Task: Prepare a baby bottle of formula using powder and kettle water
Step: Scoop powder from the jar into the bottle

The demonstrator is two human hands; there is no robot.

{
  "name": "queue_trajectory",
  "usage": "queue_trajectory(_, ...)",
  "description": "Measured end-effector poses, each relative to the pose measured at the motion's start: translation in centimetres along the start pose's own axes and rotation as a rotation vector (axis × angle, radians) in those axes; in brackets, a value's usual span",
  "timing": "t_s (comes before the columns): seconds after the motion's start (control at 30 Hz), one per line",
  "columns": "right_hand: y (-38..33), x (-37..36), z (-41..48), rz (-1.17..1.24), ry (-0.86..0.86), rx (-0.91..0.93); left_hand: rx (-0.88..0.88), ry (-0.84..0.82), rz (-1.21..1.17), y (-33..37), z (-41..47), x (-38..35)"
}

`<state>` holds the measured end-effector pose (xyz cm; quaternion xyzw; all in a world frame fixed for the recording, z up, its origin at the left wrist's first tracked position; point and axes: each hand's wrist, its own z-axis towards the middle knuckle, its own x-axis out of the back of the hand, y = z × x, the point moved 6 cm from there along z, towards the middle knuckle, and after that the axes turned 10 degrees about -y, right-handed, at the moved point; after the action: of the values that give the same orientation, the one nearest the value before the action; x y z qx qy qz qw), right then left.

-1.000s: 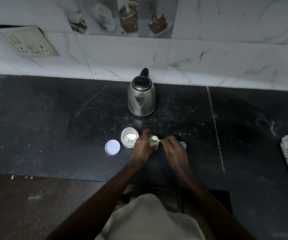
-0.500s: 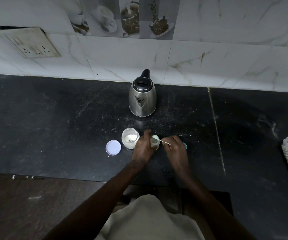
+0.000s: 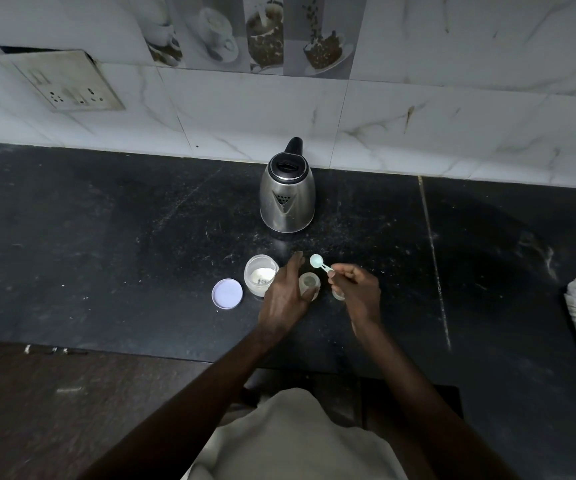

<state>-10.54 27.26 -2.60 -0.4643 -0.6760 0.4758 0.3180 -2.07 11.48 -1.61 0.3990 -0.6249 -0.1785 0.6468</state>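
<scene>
Pale-green scoop, pinched by right hand, hovers just beyond bottle touching relaxed left hand.

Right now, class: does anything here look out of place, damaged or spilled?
Yes. The socket plate on the wall, upper left, tilts away from the tiles with a dark gap along its top, so it looks loose. Pale specks dot the counter around the kettle, perhaps spilled powder.
</scene>
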Motion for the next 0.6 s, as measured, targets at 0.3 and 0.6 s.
queue_trajectory(0.3, -4.2, -7.3, 2.9, -0.329, -0.211, 0.139, -0.144, 0.253, 0.074, -1.7, -2.6, 5.0)
queue_trajectory(0.6, -3.5, -13.9, 2.6, -0.96, -0.356, 0.444, -0.054, 0.213, 0.147, -4.6, -3.4, 5.8)
